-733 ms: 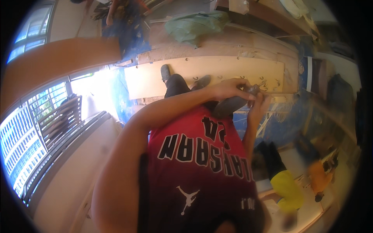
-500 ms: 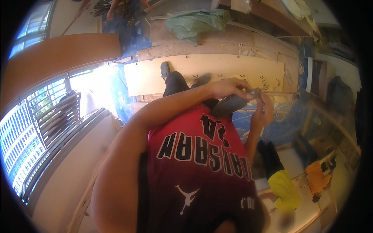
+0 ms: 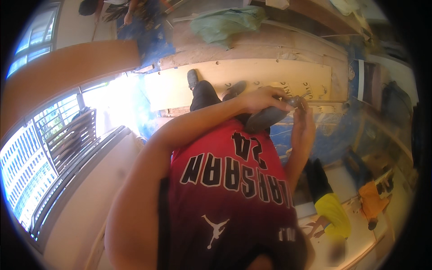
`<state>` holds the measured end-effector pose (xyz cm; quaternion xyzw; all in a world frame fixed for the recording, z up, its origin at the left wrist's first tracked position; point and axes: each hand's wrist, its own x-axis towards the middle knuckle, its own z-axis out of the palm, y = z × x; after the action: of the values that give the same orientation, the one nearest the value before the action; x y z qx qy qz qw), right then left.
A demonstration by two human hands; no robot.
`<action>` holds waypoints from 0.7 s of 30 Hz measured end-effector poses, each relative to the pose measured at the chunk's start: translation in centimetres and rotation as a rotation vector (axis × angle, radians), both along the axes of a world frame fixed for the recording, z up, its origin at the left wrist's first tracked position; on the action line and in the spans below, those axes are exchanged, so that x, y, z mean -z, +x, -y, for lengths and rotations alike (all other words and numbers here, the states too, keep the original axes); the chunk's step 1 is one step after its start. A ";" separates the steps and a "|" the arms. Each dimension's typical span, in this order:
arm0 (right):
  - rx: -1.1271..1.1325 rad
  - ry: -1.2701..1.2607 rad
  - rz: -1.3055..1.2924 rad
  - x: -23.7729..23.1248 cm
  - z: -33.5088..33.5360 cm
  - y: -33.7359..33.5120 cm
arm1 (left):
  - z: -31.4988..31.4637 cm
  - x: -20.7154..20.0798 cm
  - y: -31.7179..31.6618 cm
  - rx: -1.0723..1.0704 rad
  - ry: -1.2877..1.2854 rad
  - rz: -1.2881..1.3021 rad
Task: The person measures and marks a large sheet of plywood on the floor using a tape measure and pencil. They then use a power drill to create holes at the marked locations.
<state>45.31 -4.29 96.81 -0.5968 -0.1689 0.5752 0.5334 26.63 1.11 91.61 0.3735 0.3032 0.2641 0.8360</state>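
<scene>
In front of my red and black jersey [image 3: 225, 180], my hands hold a dark, rounded handheld tool [image 3: 265, 119] that looks like a power drill. My left hand [image 3: 265, 100] is closed over the top of its front part. My right hand [image 3: 304, 118] pinches the narrow front end [image 3: 295, 101], its fingertips pressed together there. A thin bit [image 3: 307, 95] appears to stick out beyond the fingers. The tool's rear end rests close to my waist. Its grip side and whatever lies between the right fingertips are hidden.
A long pale board [image 3: 180, 85] lies under my feet. Beyond it are stacked wood panels [image 3: 198, 40] and a green plastic sack [image 3: 227, 24]. People in yellow [image 3: 333, 216] and orange [image 3: 373, 200] are at the right; another person [image 3: 128, 15] is at far left. Window grilles [image 3: 27, 166] line the left.
My right hand has shifted slightly around the tool's front end. My left hand keeps its hold. The person at far left shows more, and the yellow-shirted person's arm is now visible.
</scene>
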 end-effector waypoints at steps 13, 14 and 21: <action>-0.214 -0.175 -0.534 -1.1 0.2 6.0 | 0.5 0.3 2.0 0.097 -0.030 0.013; -0.200 -0.200 -0.545 -0.8 0.5 6.7 | 0.5 0.3 2.1 0.103 -0.003 -0.009; -0.242 -0.350 -0.167 -3.3 0.1 5.1 | 1.1 0.2 2.3 0.117 0.135 -0.115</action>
<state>50.41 -4.39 100.14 -0.6060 -0.0921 0.7028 0.3610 28.91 -0.03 91.46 0.4604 0.3098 0.2127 0.8042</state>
